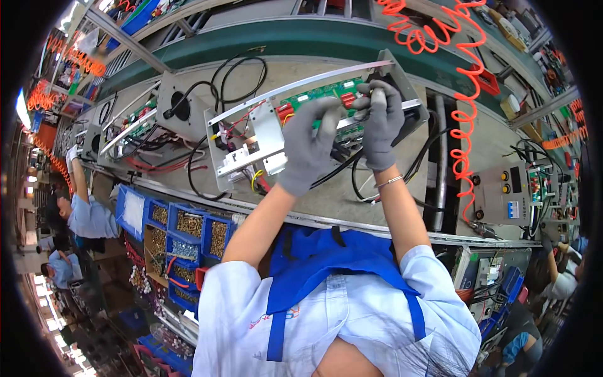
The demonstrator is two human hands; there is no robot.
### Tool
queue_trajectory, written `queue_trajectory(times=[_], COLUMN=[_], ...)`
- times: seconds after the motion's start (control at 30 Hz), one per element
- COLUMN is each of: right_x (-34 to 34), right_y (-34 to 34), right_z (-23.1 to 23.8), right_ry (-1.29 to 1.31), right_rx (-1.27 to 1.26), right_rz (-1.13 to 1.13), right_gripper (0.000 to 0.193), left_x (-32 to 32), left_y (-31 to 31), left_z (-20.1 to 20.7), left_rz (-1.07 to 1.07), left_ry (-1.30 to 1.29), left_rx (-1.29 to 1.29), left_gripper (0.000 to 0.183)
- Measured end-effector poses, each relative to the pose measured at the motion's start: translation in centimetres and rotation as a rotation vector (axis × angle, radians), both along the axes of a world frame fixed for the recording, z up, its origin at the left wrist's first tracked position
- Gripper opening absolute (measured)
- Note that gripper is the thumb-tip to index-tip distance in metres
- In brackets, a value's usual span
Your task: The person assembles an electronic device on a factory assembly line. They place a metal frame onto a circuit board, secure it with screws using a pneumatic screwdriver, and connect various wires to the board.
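Note:
In front of me an open metal chassis lies slantwise on the bench, with a green circuit board, red parts and loose wires inside. Both hands wear grey gloves and are raised over its middle. My left hand has its fingers bent toward the thumb; whatever they hold, if anything, is hidden. Close beside it, my right hand has curled fingers drawn together in a pinch above the board's right part. Anything between those fingertips is too small to make out. Black cables pass beneath the hands.
A second open chassis with a fan stands to the left. Blue bins of small metal hardware hang at the bench's front edge. An orange coiled hose dangles at right, near a grey control box. A co-worker is at far left.

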State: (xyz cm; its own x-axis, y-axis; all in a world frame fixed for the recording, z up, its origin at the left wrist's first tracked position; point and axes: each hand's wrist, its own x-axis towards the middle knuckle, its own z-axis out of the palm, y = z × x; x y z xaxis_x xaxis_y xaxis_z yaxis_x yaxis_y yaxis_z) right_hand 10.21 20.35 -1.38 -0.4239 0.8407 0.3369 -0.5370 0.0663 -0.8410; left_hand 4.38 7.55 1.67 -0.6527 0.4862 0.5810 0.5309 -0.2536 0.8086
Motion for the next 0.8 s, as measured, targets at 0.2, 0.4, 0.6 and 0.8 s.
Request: queue_trajectory(times=[0.2, 0.4, 0.6, 0.8], right_x=[-0.1, 2.5, 3.1, 1.0], right_y=[-0.4, -3.0, -10.7, -11.1], right_z=[0.3, 0.7, -1.2, -2.7], right_ry=[-0.039, -0.172, -0.527, -0.472], right_rx=[0.023, 0.289, 0.362, 0.534], right_rz=[0.020, 0.203, 0.308, 0.112], right_gripper=[0.020, 0.029, 0.046, 0.043], left_x=[-4.1, -5.6, -6.0, -6.8], left_y=[-9.2, -9.2, -9.0, -8.6], left_z=[1.3, 0.0, 0.4, 0.5], left_rz=[0.029, -0.207, -0.322, -0.447], left_ry=[0.474, 0.065, -0.178, -0.299], left_rx=[-0.639, -0.792, -0.778, -0.716], left_gripper=[0.025, 0.038, 0.040, 0.039])
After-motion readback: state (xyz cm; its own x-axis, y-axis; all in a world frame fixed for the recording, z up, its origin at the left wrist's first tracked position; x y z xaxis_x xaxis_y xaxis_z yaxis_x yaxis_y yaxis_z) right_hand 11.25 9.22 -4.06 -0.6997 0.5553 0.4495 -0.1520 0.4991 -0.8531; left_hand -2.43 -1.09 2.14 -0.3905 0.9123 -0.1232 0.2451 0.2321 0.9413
